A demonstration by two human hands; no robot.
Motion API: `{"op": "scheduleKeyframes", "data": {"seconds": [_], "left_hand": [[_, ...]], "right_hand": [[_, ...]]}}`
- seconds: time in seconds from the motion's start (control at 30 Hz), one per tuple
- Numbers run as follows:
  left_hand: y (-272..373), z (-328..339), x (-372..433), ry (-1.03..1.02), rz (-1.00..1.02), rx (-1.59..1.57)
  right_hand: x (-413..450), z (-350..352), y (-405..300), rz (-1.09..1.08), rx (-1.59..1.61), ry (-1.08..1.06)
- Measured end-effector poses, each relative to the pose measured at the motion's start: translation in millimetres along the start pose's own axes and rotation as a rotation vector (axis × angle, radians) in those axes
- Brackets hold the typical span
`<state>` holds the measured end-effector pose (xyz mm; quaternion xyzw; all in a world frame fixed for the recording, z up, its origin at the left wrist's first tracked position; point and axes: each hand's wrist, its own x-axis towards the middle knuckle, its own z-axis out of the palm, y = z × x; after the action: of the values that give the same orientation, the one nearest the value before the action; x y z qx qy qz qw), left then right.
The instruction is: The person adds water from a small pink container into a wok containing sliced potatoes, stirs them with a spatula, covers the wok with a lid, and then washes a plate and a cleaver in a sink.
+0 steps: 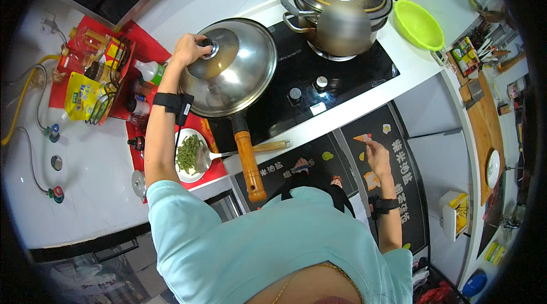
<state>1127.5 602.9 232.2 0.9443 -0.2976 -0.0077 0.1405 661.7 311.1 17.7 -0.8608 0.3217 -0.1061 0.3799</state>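
My left hand (190, 51) grips the black knob (207, 43) of a domed metal lid (243, 65). The lid sits over a wok whose wooden handle (248, 163) points toward me. Whatever is inside the wok is hidden. My right hand (378, 159) hangs beyond the counter's front edge, above the floor mat, fingers loosely bent and nothing visibly held. Left of the wok handle, a white plate (183, 176) holds cut green beans (188, 154). A metal spatula (205, 159) rests with its blade on the plate and its wooden handle along the counter edge.
A lidded steel pot (295, 22) stands on the black cooktop (273, 112), beside a green plastic basket (418, 24). Seasoning bottles and a yellow pouch (83, 97) crowd the left. Printed mats (391, 129) cover the floor; a wooden board (485, 133) lies on the right counter.
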Motion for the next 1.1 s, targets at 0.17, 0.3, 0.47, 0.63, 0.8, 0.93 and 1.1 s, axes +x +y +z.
{"op": "scheduleKeyframes", "data": {"seconds": [0.17,0.3,0.47,0.63,0.8,0.93,1.1], "left_hand": [[-4.7,-3.7,0.0,-0.105,0.001,-0.128],[8.6,-11.6,-14.1,0.008,-0.068,-0.140],[23.9,-59.0,-43.1,0.126,0.022,-0.070],[136.9,-98.5,-103.3,0.184,0.128,-0.329],[287.2,-64.3,-155.5,0.104,0.270,-0.409],[408.8,19.4,-194.5,-0.162,0.429,-0.587],[568.4,141.1,-235.2,-0.528,0.601,-0.776]], "right_hand": [[-4.9,3.7,14.5,-0.001,-0.005,0.032],[-11.1,-4.9,20.1,-0.011,0.019,0.044],[-32.9,-24.6,37.7,-0.053,-0.015,0.107],[-73.3,-70.2,73.6,0.005,0.004,0.146],[-137.9,-121.5,136.0,0.082,0.015,0.260],[-188.5,-158.6,179.0,0.158,0.051,0.308],[-258.6,-218.6,218.0,0.342,0.061,0.470]]}}
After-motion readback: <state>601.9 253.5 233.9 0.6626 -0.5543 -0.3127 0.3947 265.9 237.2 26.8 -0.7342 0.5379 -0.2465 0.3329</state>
